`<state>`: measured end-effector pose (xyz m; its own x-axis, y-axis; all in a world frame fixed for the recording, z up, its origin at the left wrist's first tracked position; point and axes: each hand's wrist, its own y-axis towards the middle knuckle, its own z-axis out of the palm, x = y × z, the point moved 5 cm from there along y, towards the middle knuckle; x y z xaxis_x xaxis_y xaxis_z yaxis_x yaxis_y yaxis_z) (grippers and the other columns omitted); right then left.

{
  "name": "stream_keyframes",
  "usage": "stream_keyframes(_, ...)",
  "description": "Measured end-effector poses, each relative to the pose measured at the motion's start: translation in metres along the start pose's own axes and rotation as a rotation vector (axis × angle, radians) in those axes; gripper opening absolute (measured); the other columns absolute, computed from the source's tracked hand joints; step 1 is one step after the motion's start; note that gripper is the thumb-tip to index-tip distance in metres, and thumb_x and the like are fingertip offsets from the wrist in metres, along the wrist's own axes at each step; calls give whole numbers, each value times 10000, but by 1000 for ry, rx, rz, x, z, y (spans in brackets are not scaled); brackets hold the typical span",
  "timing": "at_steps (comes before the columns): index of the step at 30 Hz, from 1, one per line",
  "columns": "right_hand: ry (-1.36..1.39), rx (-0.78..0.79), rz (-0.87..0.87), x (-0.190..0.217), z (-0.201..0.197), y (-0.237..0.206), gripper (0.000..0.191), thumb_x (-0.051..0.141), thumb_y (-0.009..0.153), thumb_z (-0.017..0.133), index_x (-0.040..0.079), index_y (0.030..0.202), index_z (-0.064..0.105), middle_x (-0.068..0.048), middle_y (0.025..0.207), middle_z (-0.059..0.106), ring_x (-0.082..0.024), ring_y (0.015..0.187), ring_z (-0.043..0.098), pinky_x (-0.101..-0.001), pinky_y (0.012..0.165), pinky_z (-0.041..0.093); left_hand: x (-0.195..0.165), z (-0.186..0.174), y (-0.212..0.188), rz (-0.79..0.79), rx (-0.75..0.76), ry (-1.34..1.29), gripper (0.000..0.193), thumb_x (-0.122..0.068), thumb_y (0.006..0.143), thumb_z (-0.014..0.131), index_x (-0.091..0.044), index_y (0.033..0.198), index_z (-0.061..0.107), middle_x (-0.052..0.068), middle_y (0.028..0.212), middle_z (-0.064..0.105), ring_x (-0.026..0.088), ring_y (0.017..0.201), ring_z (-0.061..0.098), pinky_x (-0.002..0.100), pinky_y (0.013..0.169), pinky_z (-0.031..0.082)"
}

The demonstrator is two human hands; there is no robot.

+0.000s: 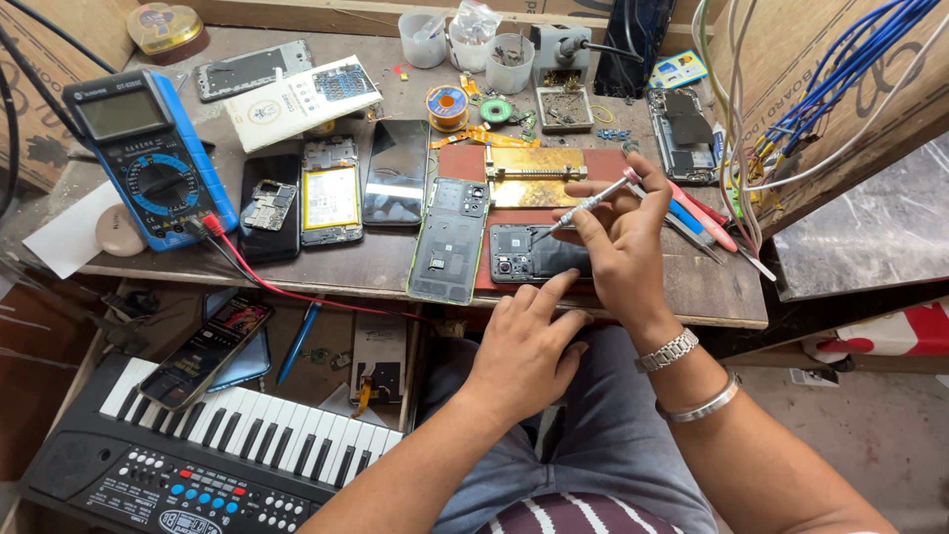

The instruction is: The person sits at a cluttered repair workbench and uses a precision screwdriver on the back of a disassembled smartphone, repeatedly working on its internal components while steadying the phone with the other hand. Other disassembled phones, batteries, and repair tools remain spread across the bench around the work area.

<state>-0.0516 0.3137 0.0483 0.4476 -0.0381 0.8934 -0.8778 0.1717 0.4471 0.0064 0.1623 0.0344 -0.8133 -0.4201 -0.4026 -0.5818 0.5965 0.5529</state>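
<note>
An opened black phone (pixel 529 254) lies at the workbench's front edge on a reddish mat (pixel 593 168). My right hand (pixel 621 237) grips a thin silver screwdriver (pixel 585 206) with a pink cap, its tip down on the phone's inner board. My left hand (pixel 529 341) rests at the bench edge, thumb and fingertips pressing the phone's near side. A detached green-rimmed back cover (pixel 450 240) lies just left of the phone.
A blue multimeter (pixel 148 158) with red lead sits at left, beside several dismantled phones and a battery (pixel 331 196). Cups, solder spool (pixel 447 104) and tweezers (pixel 707 222) crowd the back and right. A keyboard (pixel 198 450) with a phone on it lies below.
</note>
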Motion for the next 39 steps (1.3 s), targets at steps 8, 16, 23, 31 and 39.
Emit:
stream_keyframes(8,-48,-33,28,-10,-9,-4,666,-71,1050,526,112,1549,125,-210,1359,577,-235,1126,703,-374,946,646,-1,2,0,-1,-10,0,374,-207,788,778,-89,1134,701,157,1473,520,318,1139,549,457,942,435)
stream_keyframes(16,-63,-8,64,-9,-4,-3,650,-73,1037,527,108,1533,147,-205,1349,577,-225,1121,701,-371,931,656,-1,1,0,-11,8,-2,353,-203,797,774,-91,1125,702,150,1464,523,309,1124,551,457,943,438)
stream_keyframes(23,-77,6,58,-9,-2,-4,645,-75,1036,528,107,1530,156,-205,1344,580,-226,1120,702,-370,926,656,-2,1,1,-11,3,-2,339,-205,799,770,-92,1112,702,148,1460,523,310,1130,551,458,950,438)
stream_keyframes(31,-74,-2,47,-9,-2,-4,645,-76,1039,527,111,1535,158,-199,1340,577,-222,1126,698,-372,935,657,-2,2,0,-19,12,1,334,-208,804,769,-89,1109,701,147,1461,523,312,1130,549,459,946,438)
stream_keyframes(39,-69,-3,42,-7,-2,-4,648,-82,1040,525,116,1533,156,-191,1342,579,-219,1130,694,-372,944,655,-2,1,1,-16,5,-1,347,-209,801,770,-90,1120,704,149,1462,523,311,1131,551,459,941,439)
